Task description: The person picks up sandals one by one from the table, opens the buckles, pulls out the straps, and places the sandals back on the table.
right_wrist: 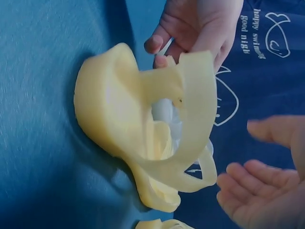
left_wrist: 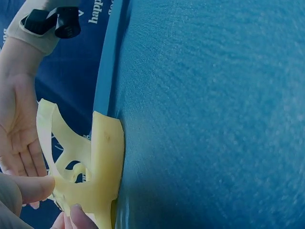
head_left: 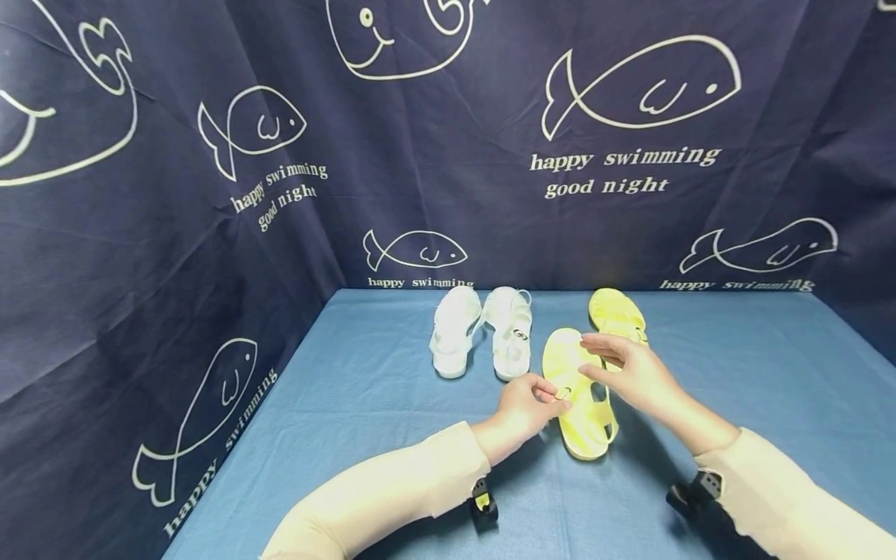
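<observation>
A yellow sandal (head_left: 582,432) lies on the blue cloth in front of me, toe pointing away. My left hand (head_left: 526,411) is at its left side and pinches the strap near the buckle between thumb and fingers. In the left wrist view the pale yellow straps (left_wrist: 71,138) arch up from the sole beside that thumb. On the sandal's other side, my right hand (head_left: 635,375) hovers with fingers spread loosely, holding nothing. The right wrist view has this hand's palm turned toward the straps (right_wrist: 200,109), a small gap away. A second yellow sandal (head_left: 614,308) lies behind, partly hidden by my right hand.
Two white sandals, one left (head_left: 455,330) and one right (head_left: 507,313), lie side by side left of the yellow pair. The blue cloth-covered table (head_left: 378,373) meets a dark blue curtain (head_left: 490,210) with fish drawings at the back and left. Each wrist wears a black camera.
</observation>
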The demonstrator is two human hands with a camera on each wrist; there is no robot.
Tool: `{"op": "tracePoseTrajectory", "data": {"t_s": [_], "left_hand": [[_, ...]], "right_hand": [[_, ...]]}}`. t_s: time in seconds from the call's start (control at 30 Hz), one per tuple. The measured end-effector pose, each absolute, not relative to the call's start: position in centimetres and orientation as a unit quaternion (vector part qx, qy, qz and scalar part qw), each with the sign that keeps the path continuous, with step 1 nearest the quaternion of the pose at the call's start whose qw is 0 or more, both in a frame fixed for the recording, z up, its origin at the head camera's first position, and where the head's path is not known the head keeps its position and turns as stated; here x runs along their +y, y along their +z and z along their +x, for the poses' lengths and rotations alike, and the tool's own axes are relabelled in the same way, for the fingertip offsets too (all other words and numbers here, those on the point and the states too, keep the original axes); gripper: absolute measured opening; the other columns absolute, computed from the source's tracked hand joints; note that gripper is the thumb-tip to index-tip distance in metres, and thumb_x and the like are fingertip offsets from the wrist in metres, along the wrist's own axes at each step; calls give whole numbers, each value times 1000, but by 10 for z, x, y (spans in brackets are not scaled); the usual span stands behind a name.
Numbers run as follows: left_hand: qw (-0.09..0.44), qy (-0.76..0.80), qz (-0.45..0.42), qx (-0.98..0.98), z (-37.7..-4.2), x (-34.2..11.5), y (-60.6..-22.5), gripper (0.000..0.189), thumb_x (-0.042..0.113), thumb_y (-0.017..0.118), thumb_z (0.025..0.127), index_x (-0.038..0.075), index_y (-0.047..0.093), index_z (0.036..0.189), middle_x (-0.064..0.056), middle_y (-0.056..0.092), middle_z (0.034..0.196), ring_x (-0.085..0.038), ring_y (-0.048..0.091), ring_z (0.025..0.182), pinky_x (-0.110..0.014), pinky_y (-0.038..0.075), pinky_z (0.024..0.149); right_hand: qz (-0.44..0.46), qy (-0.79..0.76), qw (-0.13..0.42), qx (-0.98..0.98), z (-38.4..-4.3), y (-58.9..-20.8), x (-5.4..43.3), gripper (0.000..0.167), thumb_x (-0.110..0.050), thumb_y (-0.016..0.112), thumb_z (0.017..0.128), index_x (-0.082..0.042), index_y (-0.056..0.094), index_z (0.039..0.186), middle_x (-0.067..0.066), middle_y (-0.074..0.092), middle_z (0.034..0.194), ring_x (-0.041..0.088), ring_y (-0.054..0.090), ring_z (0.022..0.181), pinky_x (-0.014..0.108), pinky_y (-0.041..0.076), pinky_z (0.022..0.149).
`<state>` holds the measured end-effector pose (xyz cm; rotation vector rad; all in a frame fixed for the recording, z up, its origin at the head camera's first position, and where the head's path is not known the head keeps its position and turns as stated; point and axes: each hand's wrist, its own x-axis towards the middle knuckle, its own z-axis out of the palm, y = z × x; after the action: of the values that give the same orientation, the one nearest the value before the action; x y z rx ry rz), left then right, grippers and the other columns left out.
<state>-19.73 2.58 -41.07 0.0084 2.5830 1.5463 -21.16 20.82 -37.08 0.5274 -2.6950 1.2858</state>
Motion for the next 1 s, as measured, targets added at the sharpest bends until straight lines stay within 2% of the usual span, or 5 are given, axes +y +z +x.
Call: {"op": "tracePoseTrajectory", "data": {"t_s": [0.43,0.57,0.7,0.83,1.0], "left_hand": [[54,516,12,855,-197,25,-409,19,16,81,78,10,64,85,3,57,69,-7,51,58,-19,43,52],[52,510,16,859,-197,24,-409,18,16,80,79,11,64,85,4,57,69,-7,50,58,-19,43,52],[48,504,21,862,-196,24,-408,17,16,80,80,10,65,85,4,57,68,-6,49,59,-19,43,53],[44,500,25,865,-195,24,-408,16,16,80,80,11,66,85,4,58,68,-6,49,59,-19,42,54],[41,497,24,866,-197,24,-410,15,16,80,80,12,66,82,5,58,68,-6,49,59,-18,41,53]], "right_hand": [[234,372,36,-898,-224,-378,206,44,-20,80,79,0,67,117,16,71,109,32,66,101,49,53,88],[232,359,3,-904,-226,-380,208,42,-22,79,81,-1,69,115,13,72,108,28,66,97,37,57,78],[242,362,-34,-900,-227,-384,210,38,-22,77,82,-1,71,113,12,73,106,20,67,93,21,54,71],[258,360,-44,-895,-228,-388,210,26,-19,76,83,-5,75,105,9,75,102,9,66,90,18,54,71],[276,375,-69,-882,-228,-391,208,21,-19,73,85,-5,77,101,8,75,97,3,65,88,18,54,72]]}}
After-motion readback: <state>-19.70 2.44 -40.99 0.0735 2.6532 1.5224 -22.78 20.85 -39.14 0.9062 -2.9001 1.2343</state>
